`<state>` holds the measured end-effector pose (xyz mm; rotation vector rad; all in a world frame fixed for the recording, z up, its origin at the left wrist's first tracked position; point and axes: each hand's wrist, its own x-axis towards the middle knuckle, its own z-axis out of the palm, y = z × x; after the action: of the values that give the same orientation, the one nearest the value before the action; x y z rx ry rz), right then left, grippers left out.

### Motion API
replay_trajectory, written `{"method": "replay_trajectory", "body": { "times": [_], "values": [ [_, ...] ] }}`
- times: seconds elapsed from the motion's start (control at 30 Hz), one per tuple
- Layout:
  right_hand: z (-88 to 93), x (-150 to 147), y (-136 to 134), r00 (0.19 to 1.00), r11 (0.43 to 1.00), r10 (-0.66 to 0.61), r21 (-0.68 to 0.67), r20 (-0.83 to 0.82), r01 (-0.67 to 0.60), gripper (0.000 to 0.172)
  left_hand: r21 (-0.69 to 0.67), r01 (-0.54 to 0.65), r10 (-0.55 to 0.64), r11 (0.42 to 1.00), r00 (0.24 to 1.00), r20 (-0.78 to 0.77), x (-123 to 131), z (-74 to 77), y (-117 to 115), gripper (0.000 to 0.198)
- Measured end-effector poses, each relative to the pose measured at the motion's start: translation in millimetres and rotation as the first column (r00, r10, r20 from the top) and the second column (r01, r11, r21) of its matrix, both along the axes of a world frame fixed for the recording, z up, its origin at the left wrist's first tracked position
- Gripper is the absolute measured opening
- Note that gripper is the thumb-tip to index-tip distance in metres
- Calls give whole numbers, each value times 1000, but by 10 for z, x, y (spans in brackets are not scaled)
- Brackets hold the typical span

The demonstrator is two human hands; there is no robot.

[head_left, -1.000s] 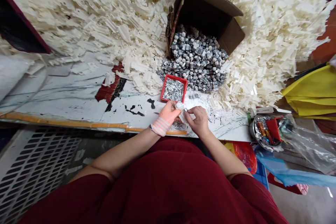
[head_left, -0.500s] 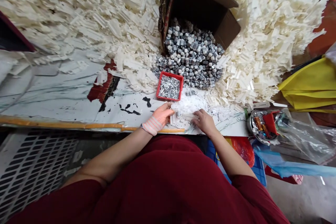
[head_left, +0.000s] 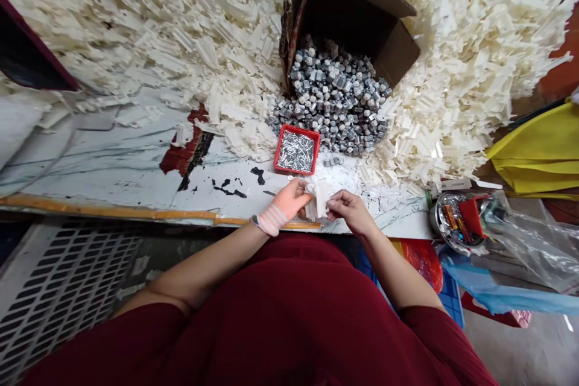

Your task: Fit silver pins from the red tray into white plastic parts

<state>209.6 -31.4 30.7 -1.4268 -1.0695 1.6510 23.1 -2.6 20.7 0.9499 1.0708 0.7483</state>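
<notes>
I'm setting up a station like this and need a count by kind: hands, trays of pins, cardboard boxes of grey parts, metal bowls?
Left hand and right hand: 2
Tray of pins: 1
Cardboard box of grey parts: 1
Metal bowl: 1
Total: 5

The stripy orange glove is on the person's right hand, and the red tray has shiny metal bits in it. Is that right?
Not quite: the head view shows the stripy orange glove on the left hand. The red tray does have shiny metal bits in it.
</notes>
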Motion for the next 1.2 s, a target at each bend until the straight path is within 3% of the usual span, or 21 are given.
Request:
{"method": "replay_trajectory", "body": {
  "times": [0.23,0.4,0.5,0.63,0.73,0.87,1.0,1.07,1.2],
  "values": [
    [-147,-70,-9,1000,996,3,-94,-20,-5,41,49,30,-33,998,998,53,-53,-49,-7,25],
    [-128,-36,-18,994,990,-11,-138,-110,-5,43,66,48,-48,997,999,-7,-46,-39,-27,30],
    [-133,-65,-11,997,994,-21,-108,-80,12,43,85,67,-69,994,997,19,-16,-5,-45,29],
    [-178,-130,-3,997,994,16,-105,-81,-25,45,152,-11,28,988,994,-110,47,-14,-44,46],
    [-180,-114,32,988,986,98,-120,-117,-112,47,177,-10,34,984,990,-133,68,-63,-26,47],
    [-71,-19,166,979,977,200,67,48,-203,51,212,47,-26,976,995,-101,39,-81,-41,48],
    [72,-12,272,884,873,311,263,350,-411,55,316,139,-67,938,971,-228,-6,8,-108,41],
    [106,-53,270,840,828,309,307,447,-468,54,361,167,-62,917,957,-283,-23,68,-140,37],
    [129,-112,227,824,802,198,395,530,-448,54,406,174,-37,897,946,-323,-49,146,-147,37]
  ]
}}
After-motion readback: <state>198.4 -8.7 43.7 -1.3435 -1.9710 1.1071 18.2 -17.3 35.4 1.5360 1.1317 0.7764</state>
